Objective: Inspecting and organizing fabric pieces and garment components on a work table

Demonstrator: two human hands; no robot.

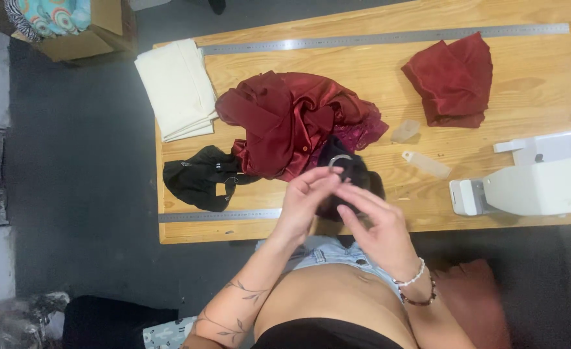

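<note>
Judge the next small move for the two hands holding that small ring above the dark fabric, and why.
Probably steady the small ring with the right hand so both hands grip it. The left hand pinches it at the fingertips over the dark fabric, while the right hand's fingers are spread beside it; whether they touch it is unclear.

A sewing workshop: a wooden worktable (544, 84) bearing steel rulers (389, 37), folded fabrics (177, 87) and a sewing machine (538, 184).
</note>
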